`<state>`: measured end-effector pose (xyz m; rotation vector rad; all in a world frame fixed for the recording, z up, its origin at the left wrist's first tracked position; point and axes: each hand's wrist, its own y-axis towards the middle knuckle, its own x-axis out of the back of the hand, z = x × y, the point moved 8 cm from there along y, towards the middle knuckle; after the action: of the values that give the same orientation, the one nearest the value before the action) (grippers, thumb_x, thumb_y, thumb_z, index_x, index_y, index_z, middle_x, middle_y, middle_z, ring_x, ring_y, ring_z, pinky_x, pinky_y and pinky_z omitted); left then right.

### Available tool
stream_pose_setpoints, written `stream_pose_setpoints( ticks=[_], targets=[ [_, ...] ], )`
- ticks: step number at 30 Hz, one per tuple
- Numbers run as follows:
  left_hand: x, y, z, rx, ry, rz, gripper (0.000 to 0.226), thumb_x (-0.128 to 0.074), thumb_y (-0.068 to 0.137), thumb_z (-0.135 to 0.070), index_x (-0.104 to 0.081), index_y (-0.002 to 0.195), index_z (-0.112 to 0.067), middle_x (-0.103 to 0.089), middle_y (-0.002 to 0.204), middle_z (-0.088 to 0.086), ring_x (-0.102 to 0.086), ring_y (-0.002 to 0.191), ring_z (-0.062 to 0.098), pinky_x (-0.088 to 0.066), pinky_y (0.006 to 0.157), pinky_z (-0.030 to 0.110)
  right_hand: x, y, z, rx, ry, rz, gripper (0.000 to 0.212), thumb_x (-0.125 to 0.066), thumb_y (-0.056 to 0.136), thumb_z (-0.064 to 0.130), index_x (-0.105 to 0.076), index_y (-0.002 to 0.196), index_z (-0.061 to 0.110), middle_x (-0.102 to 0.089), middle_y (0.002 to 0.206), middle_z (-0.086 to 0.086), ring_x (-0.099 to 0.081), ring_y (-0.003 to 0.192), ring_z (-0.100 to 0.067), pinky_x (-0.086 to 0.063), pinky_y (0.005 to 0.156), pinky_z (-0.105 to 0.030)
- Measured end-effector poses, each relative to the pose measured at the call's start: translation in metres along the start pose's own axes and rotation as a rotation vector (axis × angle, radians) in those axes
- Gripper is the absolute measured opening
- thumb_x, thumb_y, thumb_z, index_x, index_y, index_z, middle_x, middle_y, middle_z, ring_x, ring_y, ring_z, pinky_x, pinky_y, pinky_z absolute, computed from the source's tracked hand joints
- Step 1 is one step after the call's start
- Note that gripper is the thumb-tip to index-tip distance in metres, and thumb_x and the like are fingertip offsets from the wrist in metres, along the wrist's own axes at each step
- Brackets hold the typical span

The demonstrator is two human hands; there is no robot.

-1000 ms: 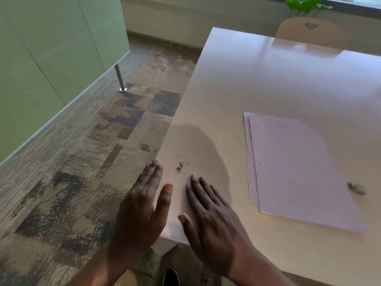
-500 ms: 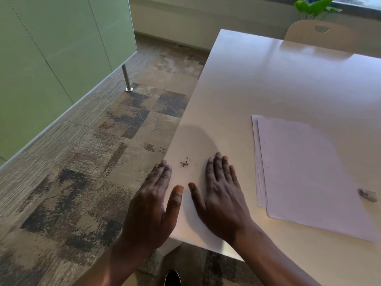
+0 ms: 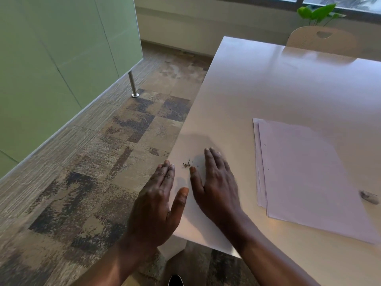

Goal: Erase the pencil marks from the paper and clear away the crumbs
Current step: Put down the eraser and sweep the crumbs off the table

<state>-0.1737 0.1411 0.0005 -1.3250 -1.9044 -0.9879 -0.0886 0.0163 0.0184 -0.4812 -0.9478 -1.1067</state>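
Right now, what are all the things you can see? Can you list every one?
table: one, pale cream, fills the right side
paper: a small stack, white, on the table at the right
eraser: one, grey, by the paper's right edge
crumbs: a little cluster, dark, on the table between the hands
chair: one, beige, at the table's far end
plant: one, green, behind the chair
partition: green panels, at the left
post: one, silver, under the partition
carpet: brown and grey patches, on the floor
left hand: one, fingers straight, at the table's left edge
right hand: one, flat on the table beside the crumbs
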Motion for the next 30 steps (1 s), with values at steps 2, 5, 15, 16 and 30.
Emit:
stream_pose_setpoints(
  ticks=[2, 5, 15, 16, 30],
  targets=[
    [0.0, 0.0, -0.001, 0.004, 0.033, 0.002, 0.092, -0.012, 0.099, -0.072, -0.04, 0.156, -0.005, -0.033, 0.165, 0.01, -0.025, 0.155, 0.016, -0.023, 0.122, 0.029, -0.006, 0.0, 0.003, 0.0, -0.05, 0.032, 0.079, -0.023, 0.096, 0.058, -0.013, 0.162, 0.015, -0.014, 0.169, -0.007, -0.01, 0.156, -0.017, -0.004, 0.123, -0.027],
    [0.0, -0.001, -0.002, 0.015, 0.076, 0.008, 0.092, -0.012, 0.099, -0.073, -0.039, 0.156, -0.005, -0.032, 0.165, 0.011, -0.026, 0.155, 0.017, -0.028, 0.124, 0.034, -0.007, 0.0, 0.004, 0.008, -0.077, 0.063, 0.081, -0.02, 0.095, 0.059, -0.009, 0.162, 0.014, -0.011, 0.17, -0.008, -0.006, 0.157, -0.019, -0.003, 0.125, -0.03],
    [-0.006, 0.003, 0.001, 0.052, 0.144, 0.101, 0.102, 0.004, 0.091, -0.08, -0.018, 0.163, -0.012, -0.011, 0.172, 0.007, -0.007, 0.159, 0.013, -0.017, 0.129, 0.035, -0.009, -0.002, 0.005, 0.007, -0.074, 0.1, 0.084, -0.015, 0.093, 0.06, -0.006, 0.162, 0.014, -0.007, 0.17, -0.008, 0.0, 0.157, -0.02, 0.0, 0.125, -0.033],
    [-0.007, 0.003, 0.002, 0.053, 0.138, 0.105, 0.103, 0.005, 0.09, -0.081, -0.017, 0.164, -0.012, -0.01, 0.172, 0.007, -0.006, 0.159, 0.013, -0.016, 0.129, 0.035, -0.009, -0.001, 0.005, 0.008, -0.073, 0.096, 0.083, -0.015, 0.094, 0.06, -0.006, 0.162, 0.014, -0.007, 0.17, -0.008, -0.001, 0.157, -0.02, 0.0, 0.125, -0.033],
    [0.001, 0.014, 0.022, 0.028, -0.161, 0.259, 0.108, 0.004, 0.079, -0.092, -0.001, 0.165, -0.027, 0.006, 0.173, -0.006, 0.012, 0.155, -0.002, -0.002, 0.129, 0.031, -0.012, 0.008, 0.034, -0.016, 0.047, -0.012, 0.088, -0.02, 0.09, 0.072, -0.012, 0.162, 0.021, -0.017, 0.168, -0.002, -0.016, 0.154, -0.017, -0.02, 0.125, -0.038]
  ],
)
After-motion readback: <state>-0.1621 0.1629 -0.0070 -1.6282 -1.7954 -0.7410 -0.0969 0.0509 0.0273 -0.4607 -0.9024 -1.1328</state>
